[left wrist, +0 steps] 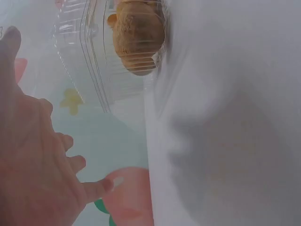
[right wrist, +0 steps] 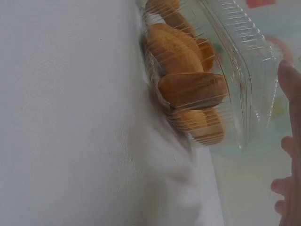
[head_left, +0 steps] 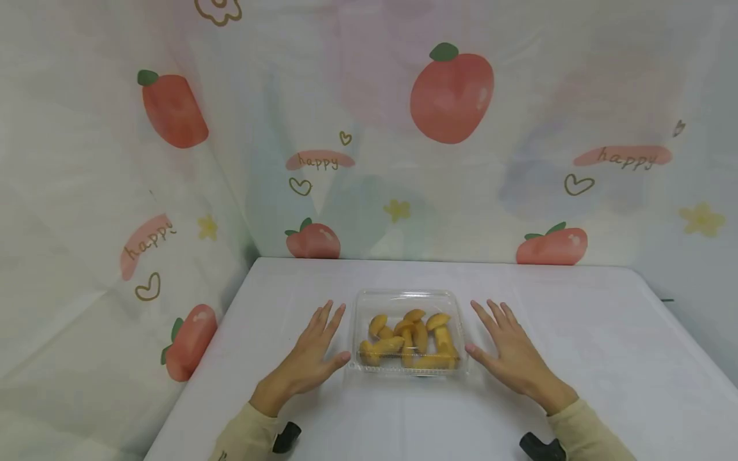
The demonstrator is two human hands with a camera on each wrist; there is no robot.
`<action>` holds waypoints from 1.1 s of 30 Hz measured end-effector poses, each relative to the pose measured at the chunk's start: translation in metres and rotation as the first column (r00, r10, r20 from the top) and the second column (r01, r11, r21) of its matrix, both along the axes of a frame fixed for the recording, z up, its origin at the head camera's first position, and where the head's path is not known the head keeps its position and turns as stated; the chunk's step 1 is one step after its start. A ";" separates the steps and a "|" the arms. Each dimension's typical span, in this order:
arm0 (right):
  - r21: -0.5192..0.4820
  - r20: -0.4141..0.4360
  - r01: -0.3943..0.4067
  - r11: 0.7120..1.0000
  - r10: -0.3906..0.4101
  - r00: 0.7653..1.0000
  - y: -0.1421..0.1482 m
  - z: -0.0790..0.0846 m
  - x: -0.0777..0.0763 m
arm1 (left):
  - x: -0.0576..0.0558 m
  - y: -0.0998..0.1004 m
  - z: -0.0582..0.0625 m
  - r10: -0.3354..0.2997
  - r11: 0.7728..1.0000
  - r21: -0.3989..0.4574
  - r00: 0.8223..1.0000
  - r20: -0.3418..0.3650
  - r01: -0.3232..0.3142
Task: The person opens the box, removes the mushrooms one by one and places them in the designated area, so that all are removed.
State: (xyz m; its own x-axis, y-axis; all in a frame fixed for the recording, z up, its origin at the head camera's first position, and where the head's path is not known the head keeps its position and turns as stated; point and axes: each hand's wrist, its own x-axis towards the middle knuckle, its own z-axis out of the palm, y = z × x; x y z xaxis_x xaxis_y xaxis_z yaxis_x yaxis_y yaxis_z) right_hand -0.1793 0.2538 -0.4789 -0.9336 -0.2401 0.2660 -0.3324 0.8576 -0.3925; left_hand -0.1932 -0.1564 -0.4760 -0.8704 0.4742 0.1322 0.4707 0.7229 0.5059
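A clear plastic clamshell box (head_left: 408, 298) with its lid down stands on the white table. Inside it lie several yellow-brown mushrooms (head_left: 442, 339), seen through the ridged wall in both wrist views. To the box's left is my left hand (head_left: 308, 358), fingers spread and straight, thumb pointing at the box's near left corner. My right hand (head_left: 513, 358) mirrors it on the other side, its thumb tip right by the box's right wall. Neither hand holds anything. In the right wrist view the thumb (right wrist: 289, 80) overlaps the edge of the lid.
The white tabletop (head_left: 403, 416) spreads around the box on every side. Behind and to the left hangs a pale curtain (head_left: 369, 96) printed with peaches, hearts and stars. Dark wrist mounts (head_left: 286, 437) show below both hands at the cream sleeves (head_left: 245, 435).
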 end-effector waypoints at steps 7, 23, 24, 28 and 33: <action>-0.096 0.051 -0.049 0.994 0.054 0.997 -0.006 0.000 0.002 | 0.000 0.009 0.000 -0.030 0.999 0.038 0.995 0.095 0.026; -0.243 0.180 -0.148 0.959 0.194 0.964 -0.013 -0.011 0.010 | 0.001 0.015 -0.005 -0.103 0.974 0.219 0.965 0.242 0.049; -0.243 0.176 -0.148 0.959 0.193 0.965 -0.013 -0.012 0.010 | 0.002 0.015 -0.005 -0.111 0.973 0.224 0.963 0.245 0.055; -0.241 0.167 -0.144 0.960 0.187 0.968 -0.012 -0.015 0.010 | 0.000 0.014 -0.007 -0.134 0.972 0.221 0.964 0.232 0.082; -0.257 0.177 -0.156 0.954 0.205 0.963 -0.009 -0.015 0.009 | -0.005 0.013 -0.008 -0.145 0.976 0.188 0.968 0.205 0.107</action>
